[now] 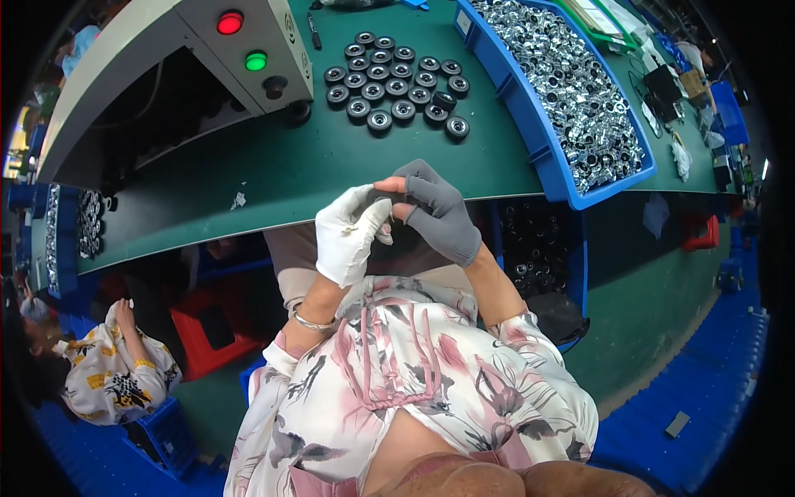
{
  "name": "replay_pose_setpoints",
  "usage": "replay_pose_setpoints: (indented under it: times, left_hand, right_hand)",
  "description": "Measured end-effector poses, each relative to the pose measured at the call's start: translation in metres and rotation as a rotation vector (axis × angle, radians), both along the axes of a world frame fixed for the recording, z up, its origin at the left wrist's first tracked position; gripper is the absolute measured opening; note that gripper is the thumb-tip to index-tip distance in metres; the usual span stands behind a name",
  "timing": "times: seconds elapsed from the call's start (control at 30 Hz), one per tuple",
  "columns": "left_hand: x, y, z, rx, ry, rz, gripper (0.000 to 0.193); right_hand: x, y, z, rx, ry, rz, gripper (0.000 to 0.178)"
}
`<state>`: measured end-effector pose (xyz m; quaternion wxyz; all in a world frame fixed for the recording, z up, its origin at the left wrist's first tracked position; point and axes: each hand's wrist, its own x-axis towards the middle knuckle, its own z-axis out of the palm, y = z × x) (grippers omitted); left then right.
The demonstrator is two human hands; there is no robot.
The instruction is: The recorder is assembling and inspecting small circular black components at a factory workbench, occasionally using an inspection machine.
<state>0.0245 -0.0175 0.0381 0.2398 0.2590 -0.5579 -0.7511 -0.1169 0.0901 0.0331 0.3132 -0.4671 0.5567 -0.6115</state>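
In front of my body, at the table's near edge, my two hands meet. My left hand, in a white glove, is closed with thumb and fingers pinching a small dark part. From the other side my right hand, in a grey glove with bare thumb and fingertip, grips the same part. Fingers cover most of it, so its exact kind cannot be made out. Beyond the hands, several black wheels with silvery centres lie grouped on the green table.
A blue bin full of shiny metal rings stands at the right. At the left is a grey machine with red and green lights. A marker pen lies beside it. Below the table, a blue crate holds dark parts. Another person sits at the left.
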Motion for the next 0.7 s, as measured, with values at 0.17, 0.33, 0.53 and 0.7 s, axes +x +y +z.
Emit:
replay_pose_setpoints:
  times: [0.17, 0.33, 0.53, 0.7]
  left_hand:
    - [-0.003, -0.007, -0.001, 0.080, 0.012, -0.070, 0.024]
    - [-0.001, -0.017, 0.009, -0.196, -0.161, -0.205, 0.027]
    - [-0.009, -0.007, -0.005, -0.266, -0.021, 0.028, 0.032]
    - [-0.007, 0.005, -0.001, -0.011, 0.065, 0.105, 0.032]
  right_hand:
    - [-0.001, 0.002, -0.003, -0.029, 0.039, -0.029, 0.033]
    - [-0.001, 0.006, -0.001, 0.026, -0.027, -0.024, 0.033]
    - [0.014, -0.007, 0.006, 0.036, -0.190, -0.209, 0.036]
    - [0.012, -0.009, 0.005, 0.009, 0.047, -0.150, 0.038]
